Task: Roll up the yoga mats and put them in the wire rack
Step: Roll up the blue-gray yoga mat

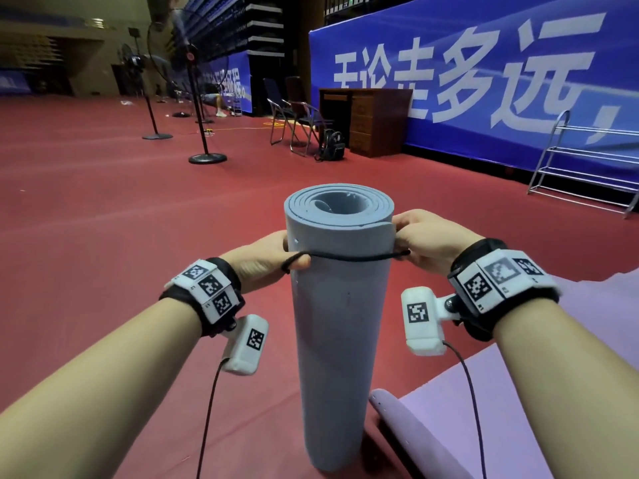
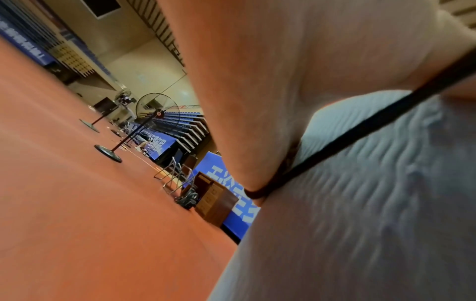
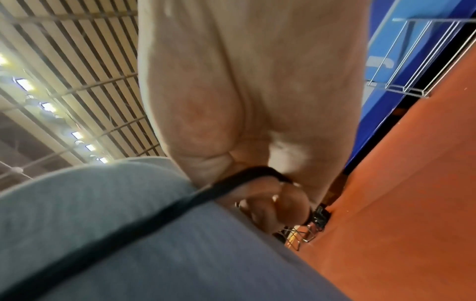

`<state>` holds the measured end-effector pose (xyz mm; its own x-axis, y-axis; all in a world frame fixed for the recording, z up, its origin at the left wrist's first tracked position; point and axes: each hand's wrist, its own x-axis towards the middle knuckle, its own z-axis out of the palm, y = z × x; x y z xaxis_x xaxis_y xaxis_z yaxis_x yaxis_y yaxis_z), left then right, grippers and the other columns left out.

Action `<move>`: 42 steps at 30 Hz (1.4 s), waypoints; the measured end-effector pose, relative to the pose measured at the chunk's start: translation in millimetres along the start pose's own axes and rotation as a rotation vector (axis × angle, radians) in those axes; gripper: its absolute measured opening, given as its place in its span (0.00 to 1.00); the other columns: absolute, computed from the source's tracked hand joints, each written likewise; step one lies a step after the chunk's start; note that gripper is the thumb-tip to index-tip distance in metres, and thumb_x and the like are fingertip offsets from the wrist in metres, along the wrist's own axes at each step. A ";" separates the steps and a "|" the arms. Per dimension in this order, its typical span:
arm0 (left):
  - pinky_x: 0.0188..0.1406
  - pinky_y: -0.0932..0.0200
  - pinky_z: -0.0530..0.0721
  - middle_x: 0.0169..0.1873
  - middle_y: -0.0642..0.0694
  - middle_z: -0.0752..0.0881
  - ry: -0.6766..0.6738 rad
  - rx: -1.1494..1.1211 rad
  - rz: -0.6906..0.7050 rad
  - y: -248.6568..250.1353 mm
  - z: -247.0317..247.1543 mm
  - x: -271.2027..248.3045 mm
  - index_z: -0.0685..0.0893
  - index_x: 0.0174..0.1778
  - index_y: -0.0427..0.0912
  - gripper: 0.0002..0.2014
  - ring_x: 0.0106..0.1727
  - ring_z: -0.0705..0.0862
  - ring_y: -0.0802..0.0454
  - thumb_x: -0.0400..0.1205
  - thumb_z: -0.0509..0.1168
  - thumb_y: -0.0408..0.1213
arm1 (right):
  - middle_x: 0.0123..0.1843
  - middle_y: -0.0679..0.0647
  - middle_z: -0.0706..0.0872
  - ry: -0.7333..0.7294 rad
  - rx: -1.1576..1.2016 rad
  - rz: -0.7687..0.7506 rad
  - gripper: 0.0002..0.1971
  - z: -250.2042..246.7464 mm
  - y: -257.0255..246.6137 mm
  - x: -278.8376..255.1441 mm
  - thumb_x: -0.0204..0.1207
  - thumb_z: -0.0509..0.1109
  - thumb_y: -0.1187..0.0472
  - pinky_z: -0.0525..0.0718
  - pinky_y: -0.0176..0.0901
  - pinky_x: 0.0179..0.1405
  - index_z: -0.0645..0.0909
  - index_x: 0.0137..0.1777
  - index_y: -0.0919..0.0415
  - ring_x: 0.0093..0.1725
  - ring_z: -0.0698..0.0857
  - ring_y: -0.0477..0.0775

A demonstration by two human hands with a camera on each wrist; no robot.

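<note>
A rolled blue-grey yoga mat [image 1: 340,323] stands upright on the red floor in front of me. A thin black elastic band [image 1: 349,256] runs round its upper part. My left hand [image 1: 268,259] pinches the band on the left side of the roll, and my right hand [image 1: 420,240] pinches it on the right side. In the left wrist view the band [image 2: 342,146] crosses the mat [image 2: 373,213] under my fingers. In the right wrist view the band [image 3: 159,209] loops over my fingers [image 3: 260,195]. A purple mat [image 1: 484,409] lies unrolled at lower right. The wire rack [image 1: 587,160] stands by the blue banner.
Fan stands [image 1: 207,157] rise on round bases at the left. Folding chairs [image 1: 297,115], a black backpack [image 1: 332,145] and a wooden desk [image 1: 370,121] stand along the blue banner wall [image 1: 484,63]. Red floor [image 1: 103,202] stretches between me and the rack.
</note>
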<state>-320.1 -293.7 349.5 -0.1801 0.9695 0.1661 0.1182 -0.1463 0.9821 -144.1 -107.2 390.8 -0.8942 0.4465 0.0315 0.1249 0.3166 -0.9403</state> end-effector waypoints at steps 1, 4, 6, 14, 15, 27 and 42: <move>0.71 0.50 0.79 0.72 0.39 0.82 -0.003 0.011 -0.020 -6.1 1.7 1.0 0.82 0.71 0.42 0.45 0.74 0.80 0.43 0.59 0.87 0.55 | 0.26 0.57 0.80 -0.003 -0.006 0.003 0.33 -0.3 4.3 1.0 0.69 0.48 0.89 0.62 0.40 0.27 0.87 0.23 0.60 0.29 0.69 0.51; 0.71 0.51 0.80 0.73 0.40 0.82 -0.010 0.103 -0.086 -22.0 8.7 1.6 0.75 0.76 0.41 0.52 0.75 0.80 0.44 0.58 0.86 0.57 | 0.26 0.56 0.75 0.010 -0.045 0.035 0.29 -4.6 26.9 2.3 0.70 0.52 0.89 0.63 0.38 0.25 0.83 0.22 0.62 0.26 0.68 0.49; 0.59 0.64 0.84 0.64 0.49 0.88 0.000 0.186 -0.139 -38.0 13.5 -1.2 0.70 0.79 0.34 0.56 0.65 0.86 0.58 0.58 0.87 0.51 | 0.32 0.60 0.78 -0.007 -0.152 0.098 0.14 0.5 56.5 6.6 0.71 0.60 0.83 0.69 0.41 0.29 0.83 0.33 0.71 0.31 0.73 0.52; 0.36 0.72 0.83 0.57 0.53 0.85 0.139 0.169 -0.256 -112.0 26.6 -13.1 0.65 0.81 0.42 0.56 0.43 0.86 0.71 0.55 0.83 0.42 | 0.37 0.53 0.83 -0.016 -0.472 0.157 0.17 31.2 121.9 8.5 0.72 0.57 0.79 0.80 0.40 0.34 0.85 0.40 0.63 0.36 0.77 0.49; 0.36 0.72 0.83 0.56 0.53 0.86 0.159 0.176 -0.266 -116.5 28.8 -15.6 0.67 0.79 0.43 0.55 0.43 0.86 0.70 0.53 0.82 0.43 | 0.39 0.54 0.83 -0.036 -0.557 0.158 0.18 32.6 123.9 6.1 0.73 0.56 0.77 0.80 0.40 0.34 0.84 0.40 0.58 0.35 0.77 0.50; 0.60 0.61 0.81 0.56 0.67 0.82 0.462 0.599 -0.072 -106.4 31.3 -36.9 0.82 0.62 0.56 0.34 0.63 0.79 0.61 0.61 0.88 0.47 | 0.59 0.50 0.85 -0.208 -0.247 0.331 0.47 0.6 113.7 -19.8 0.64 0.86 0.62 0.84 0.45 0.47 0.66 0.81 0.42 0.52 0.84 0.51; 0.66 0.48 0.85 0.63 0.54 0.88 0.575 0.300 -0.242 -88.5 -19.4 -56.8 0.74 0.73 0.48 0.54 0.66 0.84 0.57 0.49 0.89 0.43 | 0.63 0.52 0.86 -0.068 -0.222 -0.037 0.42 89.6 62.4 26.3 0.65 0.86 0.53 0.84 0.43 0.50 0.70 0.76 0.57 0.56 0.87 0.52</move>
<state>-339.3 -339.6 254.9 -0.7151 0.6975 0.0469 0.2596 0.2026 0.9442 -198.3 -150.7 302.7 -0.9259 0.3762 0.0351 0.1760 0.5117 -0.8409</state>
